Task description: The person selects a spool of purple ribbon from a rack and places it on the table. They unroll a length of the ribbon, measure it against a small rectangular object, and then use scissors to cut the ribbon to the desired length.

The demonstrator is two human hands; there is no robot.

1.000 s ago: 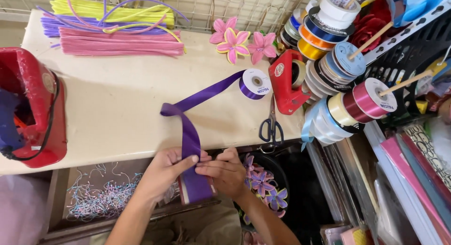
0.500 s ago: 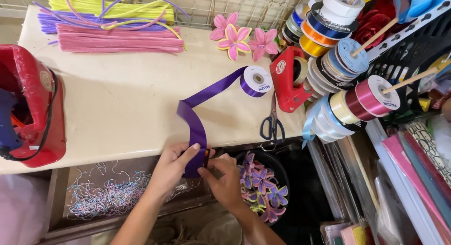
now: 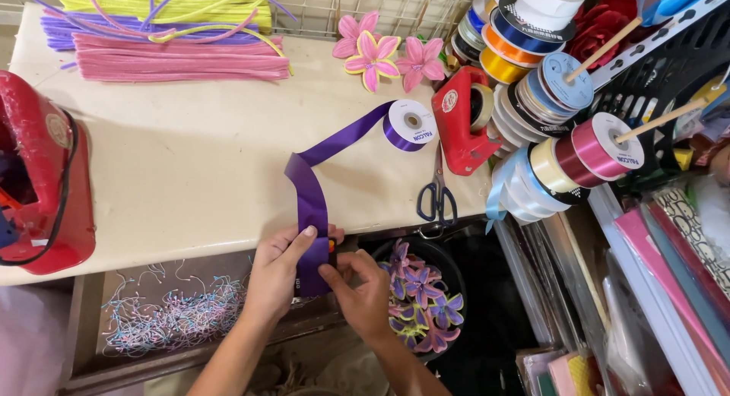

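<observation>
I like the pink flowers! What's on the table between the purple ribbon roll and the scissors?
Nothing: in the head view, only bare cream table lies between the purple ribbon roll and the scissors. The red tape dispenser sits just right of that gap.

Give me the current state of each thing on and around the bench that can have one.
Purple ribbon: unrolled from its spool, end pinched by both hands.
Ribbon spool: on its side on the table.
Left hand: gripping the ribbon.
Right hand: gripping the ribbon's end.
Scissors: closed, lying flat.
Red tape dispenser: loaded, untouched.
</observation>
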